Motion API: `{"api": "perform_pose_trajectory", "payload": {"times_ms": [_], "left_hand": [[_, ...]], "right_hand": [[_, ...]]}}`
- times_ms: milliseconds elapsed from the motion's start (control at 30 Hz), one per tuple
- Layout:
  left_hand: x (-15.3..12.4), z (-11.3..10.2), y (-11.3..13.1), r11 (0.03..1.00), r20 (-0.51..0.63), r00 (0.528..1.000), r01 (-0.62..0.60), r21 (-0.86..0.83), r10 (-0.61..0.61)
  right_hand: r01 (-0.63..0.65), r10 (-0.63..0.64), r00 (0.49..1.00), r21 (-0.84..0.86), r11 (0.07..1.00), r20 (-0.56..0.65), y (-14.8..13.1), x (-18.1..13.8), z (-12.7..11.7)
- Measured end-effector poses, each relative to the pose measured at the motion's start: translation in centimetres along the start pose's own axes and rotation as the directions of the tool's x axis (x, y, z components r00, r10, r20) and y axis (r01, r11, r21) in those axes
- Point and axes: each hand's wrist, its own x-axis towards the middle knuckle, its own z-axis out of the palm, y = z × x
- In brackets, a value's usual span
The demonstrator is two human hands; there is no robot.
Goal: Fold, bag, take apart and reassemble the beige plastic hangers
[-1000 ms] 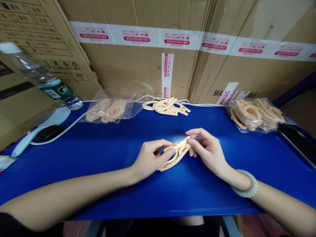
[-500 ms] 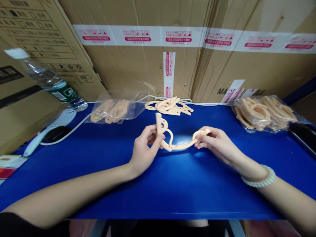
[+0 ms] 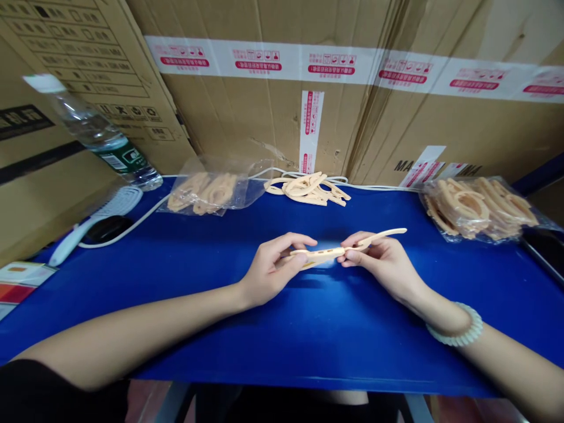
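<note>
Peach plastic hanger [image 3: 326,254] was held level at frame centre, just above the blue desk [image 3: 308,341]. Half a second earlier it stood opened in an arc; it had since been brought flat, edge-on. Left hand [image 3: 268,273] and right hand [image 3: 383,264] each kept a closed fingertip grip on it, one arm projecting right.

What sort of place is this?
Likely a warehouse packing or assembly bench: taped cardboard cartons behind a blue table, clear bags of peach plastic parts on it, one part held by left hand and right hand.
</note>
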Motion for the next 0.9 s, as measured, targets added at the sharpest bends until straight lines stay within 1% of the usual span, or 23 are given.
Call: {"api": "perform_pose_trajectory", "payload": {"times_ms": [67, 133, 200, 333, 400, 467, 533, 567, 633, 667, 700, 733, 767, 900], "left_hand": [[0.0, -0.2, 0.0, 0.999, 0.041, 0.999, -0.022, -0.034, 0.024], [0.0, -0.4, 0.0, 0.998, 0.053, 0.998, -0.039, -0.057, 0.042], [0.0, -0.3, 0.1, 0.996, 0.065, 0.995, -0.067, -0.061, 0.071], [0.1, 0.0, 0.4, 0.99, 0.086, 0.987, -0.135, -0.047, 0.139], [0.4, 0.0, 0.4, 0.991, 0.124, 0.984, -0.12, -0.062, 0.127], [0.8, 0.1, 0.1, 0.986, 0.175, 0.982, -0.047, -0.158, 0.075], [1.2, 0.1, -0.3, 0.941, 0.234, 0.972, 0.094, -0.324, -0.016], [1.4, 0.1, -0.6, 0.892, 0.267, 0.961, 0.177, -0.416, -0.066], [1.7, 0.0, -1.0, 0.759, 0.335, 0.93, 0.325, -0.564, -0.15], [1.9, 0.0, -1.2, 0.697, 0.363, 0.914, 0.38, -0.608, -0.181], [2.0, 0.0, -1.2, 0.656, 0.382, 0.902, 0.415, -0.631, -0.203], [2.0, 0.0, -1.2, 0.644, 0.397, 0.892, 0.436, -0.629, -0.217], [2.0, 0.1, -1.2, 0.661, 0.409, 0.884, 0.447, -0.602, -0.226], [1.7, 0.5, -0.7, 0.84, 0.431, 0.872, 0.404, -0.363, -0.233]], "right_hand": [[0.098, -0.099, 0.995, -0.096, 0.991, -0.011, -0.1, -0.1, 0.2], [0.19, -0.199, 0.98, -0.187, 0.964, -0.031, -0.2, -0.1, 0.2], [0.245, -0.261, 0.965, -0.241, 0.939, -0.037, -0.1, 0.0, 0.3], [0.262, -0.281, 0.959, -0.253, 0.931, -0.041, 0.2, 0.1, 0.4], [0.269, -0.292, 0.955, -0.269, 0.925, -0.051, 0.3, 0.0, 0.5], [0.295, -0.32, 0.947, -0.29, 0.91, -0.039, 0.3, -0.1, 0.5], [0.33, -0.347, 0.938, -0.298, 0.896, -0.003, 0.2, -0.3, 0.7], [0.346, -0.357, 0.934, -0.299, 0.889, 0.021, 0.2, -0.4, 0.7], [0.383, -0.377, 0.923, -0.31, 0.87, 0.079, 0.1, -0.6, 0.9], [0.403, -0.39, 0.914, -0.321, 0.857, 0.108, 0.1, -0.7, 1.0], [0.425, -0.404, 0.905, -0.332, 0.842, 0.134, 0.1, -0.8, 1.0], [0.447, -0.419, 0.894, -0.342, 0.826, 0.157, 0.1, -0.9, 1.0], [0.468, -0.435, 0.884, -0.349, 0.812, 0.173, 0.1, -0.9, 1.1], [0.504, -0.471, 0.863, -0.372, 0.779, 0.184, 0.1, -1.2, 1.1]]}}
